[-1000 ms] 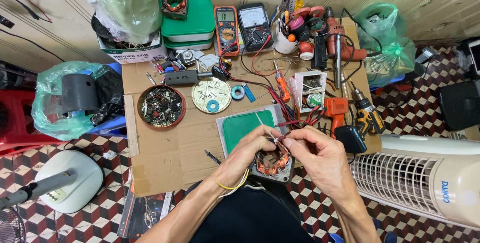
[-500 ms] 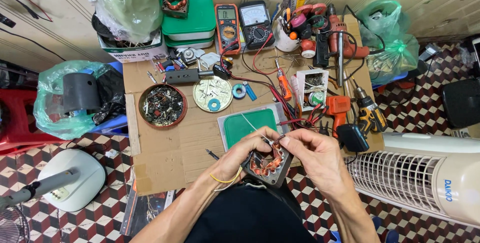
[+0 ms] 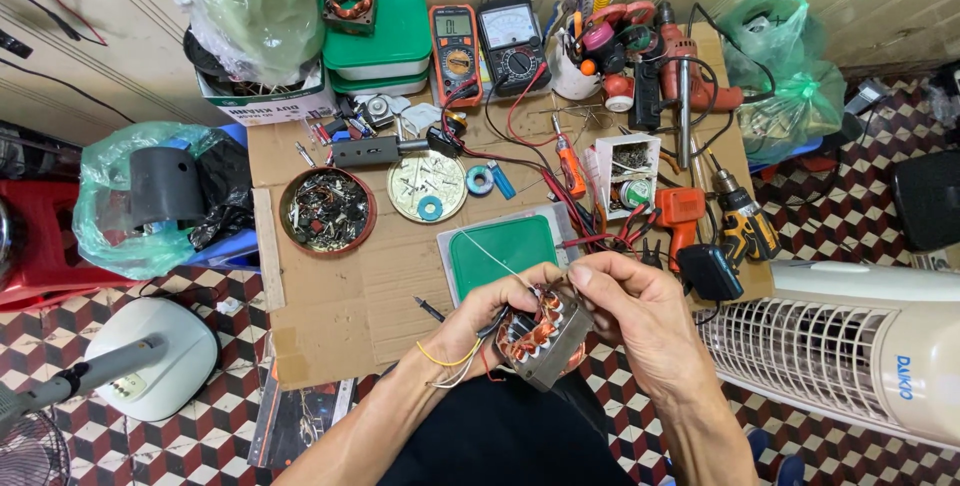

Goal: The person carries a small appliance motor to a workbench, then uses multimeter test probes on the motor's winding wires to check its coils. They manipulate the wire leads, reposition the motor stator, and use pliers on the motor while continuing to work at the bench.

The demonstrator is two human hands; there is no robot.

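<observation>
Cardboard worktop (image 3: 350,286), hands (image 3: 560,321) partly hiding motor stator (image 3: 540,338)

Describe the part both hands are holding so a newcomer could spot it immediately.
Start at the cardboard-covered table and look to its near edge, below the green lid. There the left hand and right hand grip a square metal motor core, alone in showing copper windings and trailing loose wires.

Copper-wound grey motor stator (image 3: 540,338), green lid (image 3: 503,254), red/white checker floor (image 3: 190,436), orange drill (image 3: 680,211).

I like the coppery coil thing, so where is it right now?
In the head view, the motor stator sits low in the middle, held between the left hand and the right hand, just below the green lid on the cardboard.
</observation>
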